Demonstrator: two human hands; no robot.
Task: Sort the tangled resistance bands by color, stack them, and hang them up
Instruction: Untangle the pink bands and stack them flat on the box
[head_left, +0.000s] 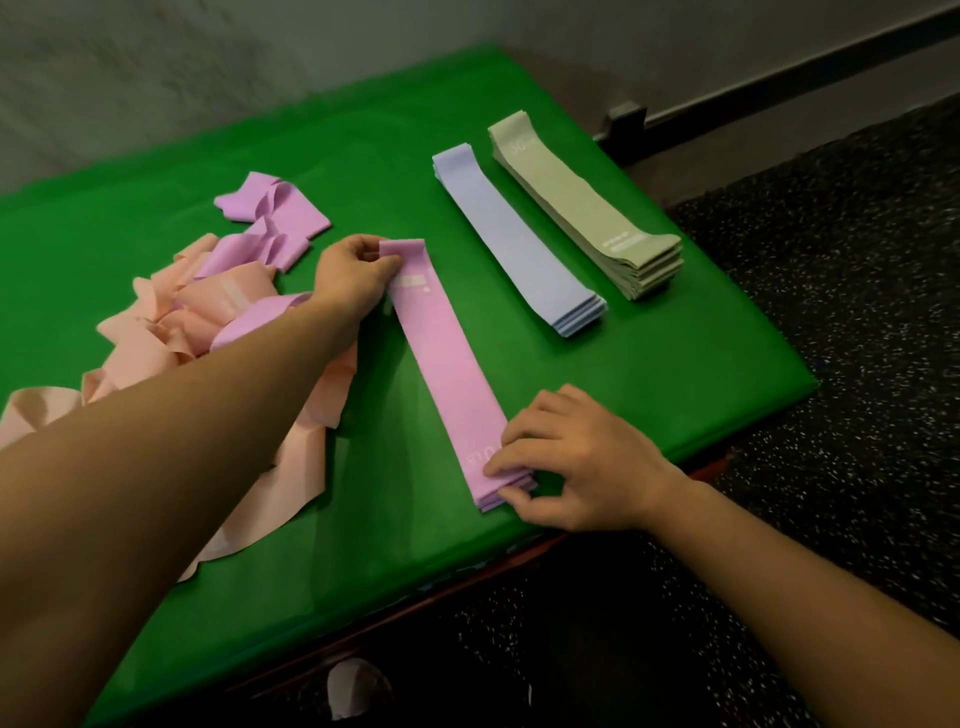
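Your left hand (358, 273) pinches the pink stack's (452, 374) far end mid-table, your right hand (566, 462) pinches the near end, covering its print. Only "30" reads, on the green stack (587, 208).

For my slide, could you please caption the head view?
Both hands, left and right, square a pink band stack beside blue and green stacks.

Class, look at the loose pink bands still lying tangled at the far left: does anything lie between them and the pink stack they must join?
Nothing blocks the way. The left hand sits between the loose pink bands and the pink stack, gripping the stack's far end. Otherwise only bare green table separates them. Some pink bands are tangled in the peach bands.
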